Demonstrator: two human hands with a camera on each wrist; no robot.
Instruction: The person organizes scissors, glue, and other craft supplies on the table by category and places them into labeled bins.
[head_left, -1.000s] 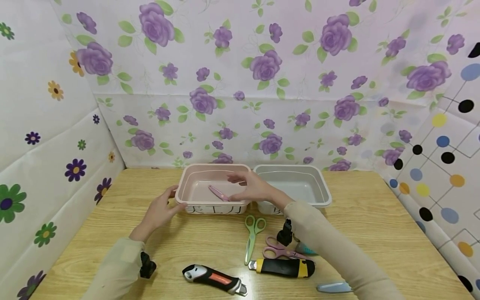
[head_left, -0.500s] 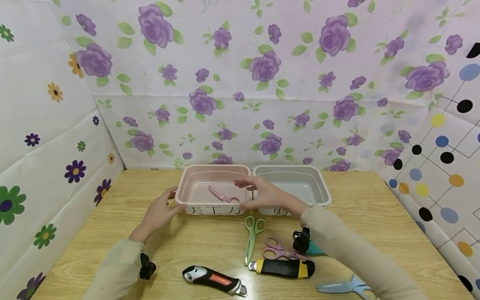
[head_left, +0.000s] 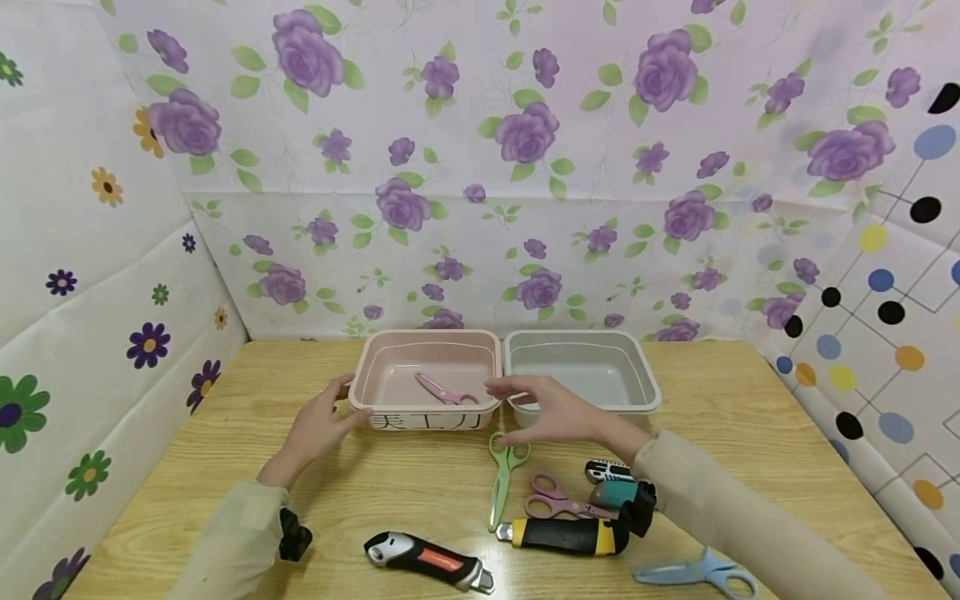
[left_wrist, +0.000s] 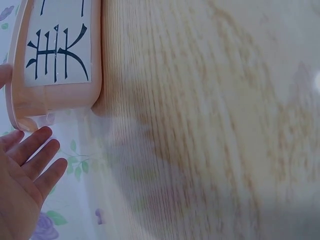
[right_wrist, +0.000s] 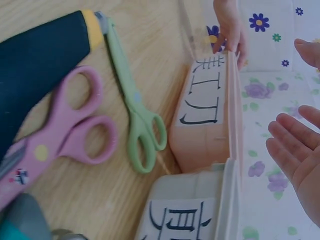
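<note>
The pink bin (head_left: pixel 358 392) has black lettering on its front and a pair of pink scissors (head_left: pixel 444 390) lying inside. At its left front corner is my left hand (head_left: pixel 318 423), fingers extended and thumb touching the rim; the left wrist view shows the fingers (left_wrist: pixel 35 155) spread beside the corner. My right hand (head_left: pixel 558 410) hovers before the front of the grey bin (head_left: pixel 651 387), holding nothing, with its fingers (right_wrist: pixel 292 132) extended. Below that hand, green scissors (head_left: pixel 502 483) lie on the table, their handles partly behind its thumb.
Nearer me lie another pair of pink scissors (head_left: pixel 555 498), a black-and-yellow utility knife (head_left: pixel 566 536), a black, silver and red utility knife (head_left: pixel 431 560) and blue scissors (head_left: pixel 697 573). A teal-and-grey tool (head_left: pixel 615 493) sits by the right wrist, beside a black-and-white one (head_left: pixel 607 471).
My right hand has moved right and toward me, from over the pink bin to before the grey bin. The pink scissors inside now show fully. My left hand has stayed put.
</note>
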